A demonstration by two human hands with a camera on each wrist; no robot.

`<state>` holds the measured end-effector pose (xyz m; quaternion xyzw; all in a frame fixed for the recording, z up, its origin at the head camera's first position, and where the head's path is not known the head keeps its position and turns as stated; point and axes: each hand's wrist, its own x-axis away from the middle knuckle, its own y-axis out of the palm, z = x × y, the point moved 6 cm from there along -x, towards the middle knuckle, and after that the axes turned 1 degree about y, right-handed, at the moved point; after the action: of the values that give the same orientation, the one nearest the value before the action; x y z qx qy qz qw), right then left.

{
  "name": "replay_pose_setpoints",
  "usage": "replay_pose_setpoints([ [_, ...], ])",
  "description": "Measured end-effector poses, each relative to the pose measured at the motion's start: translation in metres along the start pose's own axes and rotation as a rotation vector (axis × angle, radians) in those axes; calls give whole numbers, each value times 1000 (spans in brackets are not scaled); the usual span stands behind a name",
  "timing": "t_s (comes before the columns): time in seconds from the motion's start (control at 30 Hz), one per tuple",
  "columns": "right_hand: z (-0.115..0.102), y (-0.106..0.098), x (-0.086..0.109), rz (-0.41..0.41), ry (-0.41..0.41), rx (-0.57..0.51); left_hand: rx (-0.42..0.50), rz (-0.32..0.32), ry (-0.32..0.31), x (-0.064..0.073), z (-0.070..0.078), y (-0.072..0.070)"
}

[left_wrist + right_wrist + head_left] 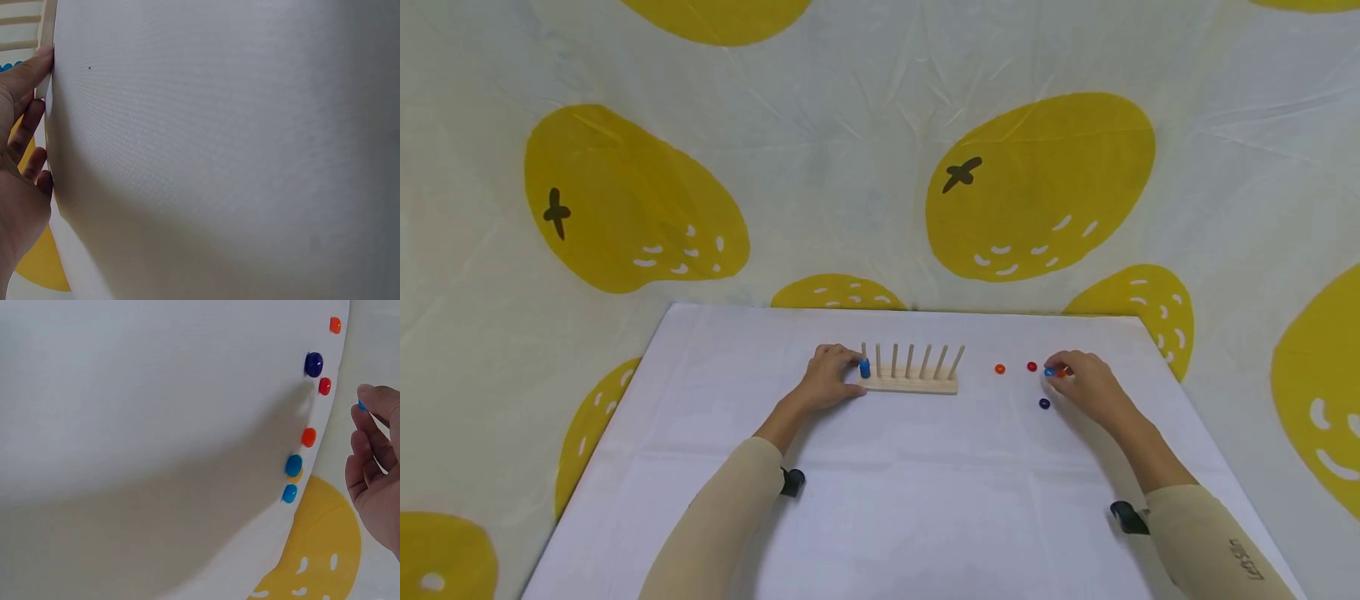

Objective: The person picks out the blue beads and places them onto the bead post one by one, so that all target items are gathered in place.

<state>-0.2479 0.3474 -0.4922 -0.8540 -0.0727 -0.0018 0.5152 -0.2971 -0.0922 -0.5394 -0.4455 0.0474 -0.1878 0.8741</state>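
Observation:
My left hand (831,375) grips the left end of a wooden peg rack (917,385), its thumb (39,62) against the front of the base. Blue beads (865,369) are stacked on the leftmost peg; the other pegs are bare. To the right, my right hand (1086,383) pinches a small blue bead (362,405) between thumb and fingertips, held above the table. Close to this hand lie a red bead (1032,366), a dark blue bead (1044,403) and an orange bead (999,368).
More loose beads show in the right wrist view, among them an orange-red bead (309,437), a blue bead (294,465) and a yellow bead (296,477) partly behind it. A white cloth covers the table (925,500). Behind it hangs a fruit-patterned curtain (850,167).

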Motion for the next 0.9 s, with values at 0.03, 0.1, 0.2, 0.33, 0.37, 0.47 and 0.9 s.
replay_pose_setpoints([
  [0.03,-3,-1,-1,-1,-1,0,0,1,0,0,0,0],
  [0.1,-11,-2,-2,0,-12,0,0,0,2,-1,0,0],
  [0.2,-23,-5,-4,18,-39,8,4,-3,1,0,1,0],
  [0.33,-42,-10,-8,49,-96,12,8,-11,-1,1,3,-2],
  [0.37,-47,-11,-9,56,-112,10,7,-11,-2,1,3,-2],
  [0.47,-61,-13,-13,63,-138,11,3,-13,-3,1,2,-2],
  [0.9,-116,-11,-35,115,-267,-24,11,-15,9,1,2,-2],
])
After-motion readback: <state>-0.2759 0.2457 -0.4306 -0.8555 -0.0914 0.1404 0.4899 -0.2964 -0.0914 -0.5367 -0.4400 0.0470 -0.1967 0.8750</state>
